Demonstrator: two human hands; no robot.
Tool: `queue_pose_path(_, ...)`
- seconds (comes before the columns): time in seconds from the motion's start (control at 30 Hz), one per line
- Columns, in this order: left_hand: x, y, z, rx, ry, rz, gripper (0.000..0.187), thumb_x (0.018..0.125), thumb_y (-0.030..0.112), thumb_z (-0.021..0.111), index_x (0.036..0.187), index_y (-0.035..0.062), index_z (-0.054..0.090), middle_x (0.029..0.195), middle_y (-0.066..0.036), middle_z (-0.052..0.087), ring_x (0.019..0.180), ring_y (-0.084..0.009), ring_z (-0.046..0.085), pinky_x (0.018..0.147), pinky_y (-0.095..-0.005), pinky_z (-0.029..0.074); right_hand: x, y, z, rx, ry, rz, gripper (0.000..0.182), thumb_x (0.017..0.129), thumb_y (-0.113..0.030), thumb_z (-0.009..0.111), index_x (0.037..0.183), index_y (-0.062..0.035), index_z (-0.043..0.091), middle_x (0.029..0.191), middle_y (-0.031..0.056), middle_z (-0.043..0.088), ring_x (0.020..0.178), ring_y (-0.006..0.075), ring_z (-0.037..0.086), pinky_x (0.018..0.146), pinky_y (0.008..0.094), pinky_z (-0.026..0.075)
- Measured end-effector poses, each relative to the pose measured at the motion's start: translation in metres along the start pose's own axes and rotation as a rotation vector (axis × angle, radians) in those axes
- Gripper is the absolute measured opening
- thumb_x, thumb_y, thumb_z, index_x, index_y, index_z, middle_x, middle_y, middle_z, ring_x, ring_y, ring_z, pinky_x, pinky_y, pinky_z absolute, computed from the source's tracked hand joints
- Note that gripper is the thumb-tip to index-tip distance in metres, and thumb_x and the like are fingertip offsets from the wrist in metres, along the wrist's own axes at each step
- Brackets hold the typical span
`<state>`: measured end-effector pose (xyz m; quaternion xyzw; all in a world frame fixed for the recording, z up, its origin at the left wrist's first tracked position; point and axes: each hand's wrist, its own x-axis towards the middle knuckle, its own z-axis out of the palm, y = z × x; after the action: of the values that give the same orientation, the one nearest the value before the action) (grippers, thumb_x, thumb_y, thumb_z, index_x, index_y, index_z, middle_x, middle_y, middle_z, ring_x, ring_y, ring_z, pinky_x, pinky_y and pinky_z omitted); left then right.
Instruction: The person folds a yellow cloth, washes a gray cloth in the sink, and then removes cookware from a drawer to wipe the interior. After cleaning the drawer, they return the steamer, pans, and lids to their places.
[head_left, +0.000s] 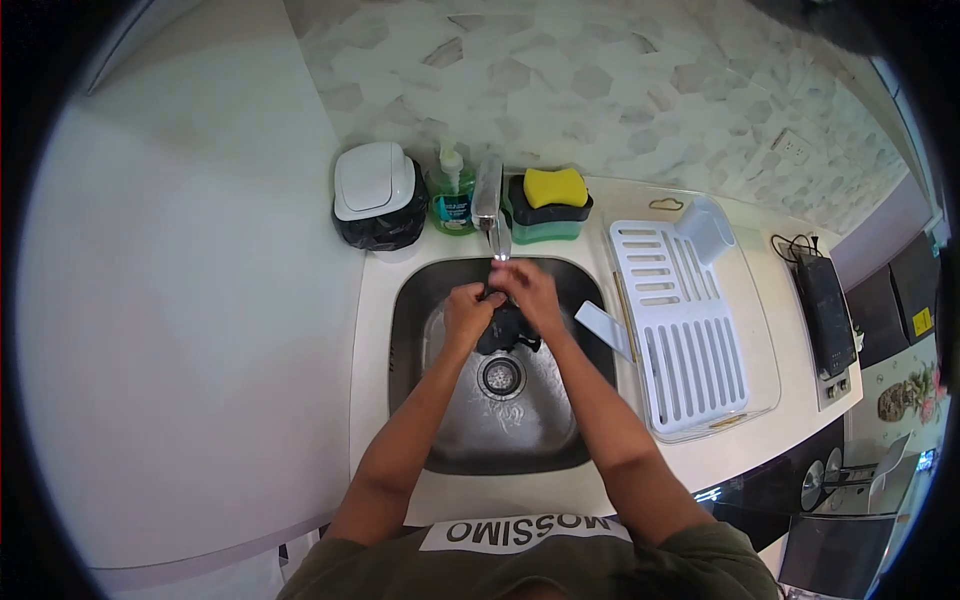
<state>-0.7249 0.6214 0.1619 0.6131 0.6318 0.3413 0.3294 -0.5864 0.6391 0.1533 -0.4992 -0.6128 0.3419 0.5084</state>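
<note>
Both my hands are over the upper half of a steel sink, below the tap. My left hand is closed on the upper left side of a limp black item that looks like cloth, with a thin loop or strap at its right. My right hand is just beside it, slightly blurred. Its fingers curl in close under the spout, and what they pinch, if anything, is hidden. The black item hangs or lies above the drain. Wet, shiny patches show on the sink floor.
Behind the sink stand a white-lidded bin, a green soap bottle and a yellow sponge on a dark holder. At the right are a white dish rack, a white flat piece over the sink's edge and a black stove.
</note>
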Motion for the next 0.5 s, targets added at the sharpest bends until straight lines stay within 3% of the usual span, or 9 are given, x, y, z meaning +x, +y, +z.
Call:
queue_pose_path(0.07, -0.017, 0.013, -0.022, -0.278, 0.007, 0.019, 0.015, 0.073, 0.016, 0.070, 0.072, 0.0019, 0.064, 0.064, -0.007, 0.061, 0.059, -0.0161, 0.059, 0.056, -0.0294, 0.046, -0.033, 0.036, 0.006, -0.356, 0.072, -0.461, 0.033, 0.075, -0.013, 0.070, 0.106, -0.0079, 0.062, 0.094, 0.0048, 0.062, 0.084, 0.0156, 0.060, 0.066, 0.0297, 0.047)
queue_pose_path(0.1, -0.028, 0.015, -0.031, -0.553, 0.009, 0.034, 0.012, 0.076, 0.011, 0.069, 0.075, 0.0007, 0.063, 0.067, -0.003, 0.062, 0.059, -0.0110, 0.057, 0.055, -0.0251, 0.045, -0.050, 0.060, 0.007, -0.353, 0.065, -0.458, 0.033, 0.075, -0.013, 0.070, 0.106, -0.0079, 0.062, 0.094, 0.0048, 0.062, 0.084, 0.0156, 0.060, 0.066, 0.0297, 0.047)
queue_pose_path(0.17, -0.042, 0.008, -0.043, -0.749, 0.051, -0.073, 0.010, 0.078, 0.009, 0.068, 0.078, 0.0001, 0.063, 0.070, -0.001, 0.062, 0.061, -0.0092, 0.057, 0.056, -0.0221, 0.045, -0.073, 0.095, 0.007, -0.039, -0.105, 0.111, 0.035, 0.072, -0.010, 0.071, 0.105, -0.0060, 0.058, 0.085, 0.0069, 0.061, 0.076, 0.0184, 0.060, 0.065, 0.0280, 0.050)
queue_pose_path(0.2, -0.048, 0.003, -0.050, -0.947, 0.092, -0.174, 0.009, 0.080, 0.008, 0.067, 0.081, -0.0006, 0.063, 0.073, 0.001, 0.062, 0.062, -0.0074, 0.057, 0.057, -0.0192, 0.045, -0.072, 0.085, 0.006, -0.037, -0.111, 0.110, 0.035, 0.072, -0.010, 0.071, 0.105, -0.0060, 0.058, 0.085, 0.0069, 0.061, 0.076, 0.0184, 0.060, 0.065, 0.0280, 0.050)
queue_pose_path(0.27, -0.054, -0.046, -0.039, -0.946, 0.082, -0.201, 0.018, 0.080, 0.014, 0.067, 0.089, -0.0001, 0.062, 0.081, -0.002, 0.064, 0.070, -0.0113, 0.059, 0.064, -0.0259, 0.049, -0.074, 0.056, 0.003, 0.593, -0.211, 0.634, 0.032, 0.073, -0.003, 0.065, 0.103, -0.0072, 0.056, 0.094, 0.0039, 0.060, 0.085, 0.0159, 0.059, 0.072, 0.0286, 0.048)
queue_pose_path(0.33, -0.063, -0.071, -0.029, -0.797, 0.005, -0.786, 0.029, 0.082, 0.021, 0.066, 0.102, 0.0007, 0.058, 0.095, -0.008, 0.063, 0.088, -0.0190, 0.060, 0.071, -0.0365, 0.049, -0.084, 0.021, 0.018, 0.623, -0.191, 0.603, 0.027, 0.071, 0.003, 0.061, 0.095, -0.0075, 0.054, 0.089, 0.0030, 0.059, 0.080, 0.0141, 0.057, 0.070, 0.0275, 0.048)
queue_pose_path(0.37, -0.072, -0.065, -0.025, -0.798, 0.008, -0.787, 0.029, 0.082, 0.021, 0.066, 0.102, 0.0007, 0.058, 0.095, -0.008, 0.063, 0.088, -0.0190, 0.060, 0.071, -0.0365, 0.049, -0.093, 0.016, 0.026, 0.520, -0.320, 0.485, 0.027, 0.072, 0.002, 0.062, 0.096, -0.0082, 0.053, 0.087, 0.0022, 0.058, 0.079, 0.0127, 0.057, 0.068, 0.0266, 0.048)
queue_pose_path(0.43, -0.092, -0.046, -0.017, -1.317, 0.015, -1.164, 0.038, 0.084, 0.025, 0.062, 0.113, 0.0027, 0.053, 0.108, -0.013, 0.058, 0.103, -0.0266, 0.056, 0.079, -0.0484, 0.047, -0.112, 0.001, 0.032, 0.417, -0.452, 0.368, 0.026, 0.074, 0.000, 0.064, 0.096, -0.0089, 0.053, 0.085, 0.0015, 0.057, 0.077, 0.0112, 0.056, 0.066, 0.0258, 0.047)
queue_pose_path(0.5, -0.098, -0.080, 0.000, -1.366, -0.101, -1.001, 0.038, 0.084, 0.027, 0.061, 0.114, 0.0051, 0.053, 0.108, -0.012, 0.058, 0.102, -0.0280, 0.057, 0.079, -0.0516, 0.047, -0.128, -0.019, 0.032, 0.550, -0.496, 0.484, 0.025, 0.076, -0.009, 0.068, 0.097, -0.0100, 0.053, 0.084, 0.0020, 0.057, 0.076, 0.0101, 0.055, 0.068, 0.0245, 0.047)
